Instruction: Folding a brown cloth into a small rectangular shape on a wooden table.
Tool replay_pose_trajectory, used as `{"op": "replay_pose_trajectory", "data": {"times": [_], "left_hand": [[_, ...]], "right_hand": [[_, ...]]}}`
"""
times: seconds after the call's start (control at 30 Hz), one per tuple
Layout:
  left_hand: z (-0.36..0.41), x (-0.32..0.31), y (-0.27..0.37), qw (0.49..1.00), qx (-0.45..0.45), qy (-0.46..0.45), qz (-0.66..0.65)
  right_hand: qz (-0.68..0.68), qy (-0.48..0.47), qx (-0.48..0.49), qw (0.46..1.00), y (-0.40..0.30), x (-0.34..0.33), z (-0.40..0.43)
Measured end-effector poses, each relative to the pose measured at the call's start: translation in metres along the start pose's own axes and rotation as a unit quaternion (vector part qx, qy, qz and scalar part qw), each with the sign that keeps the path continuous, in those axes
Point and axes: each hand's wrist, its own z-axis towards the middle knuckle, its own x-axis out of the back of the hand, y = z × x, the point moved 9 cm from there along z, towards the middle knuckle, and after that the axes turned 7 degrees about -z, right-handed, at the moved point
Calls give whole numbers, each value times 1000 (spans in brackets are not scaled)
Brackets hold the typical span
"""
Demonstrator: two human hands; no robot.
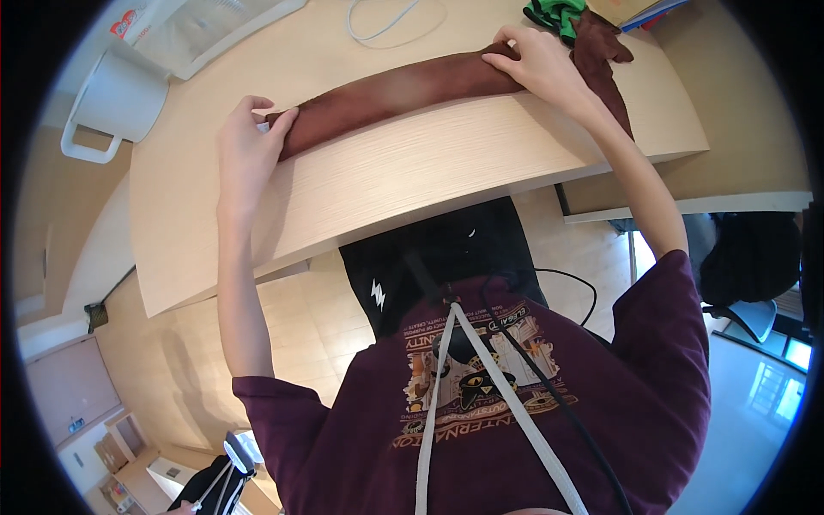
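A long strip of brown cloth point(399, 93), flat and seemingly folded, stretches across the light wooden tabletop point(425, 145). My left hand point(248, 141) pinches its left end between thumb and fingers, with a small pale patch showing at the fingertips. At the cloth's upper right end, my right hand point(534, 64) grips the edge with thumb and fingers. Beyond my right wrist lies another crumpled brown cloth point(599, 61), touching or near a green and black cloth point(559, 18). Whether the two brown pieces join is hidden by my right hand and forearm.
A white mug point(119, 96) stands at the left, near a clear plastic package point(199, 32). A white cable point(380, 32) curls at the back. Papers or folders point(634, 13) lie at the far right. Another person's hand point(183, 508) shows at the lower left.
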Motion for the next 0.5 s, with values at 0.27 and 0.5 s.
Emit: {"op": "replay_pose_trajectory", "data": {"times": [0.27, 0.5], "left_hand": [[-8, -73, 72, 964, -258, 35, 53], [-12, -83, 42, 965, -202, -42, 163]], "right_hand": [[-21, 155, 130, 979, -97, -17, 5], [-116, 46, 80, 989, -58, -42, -8]]}}
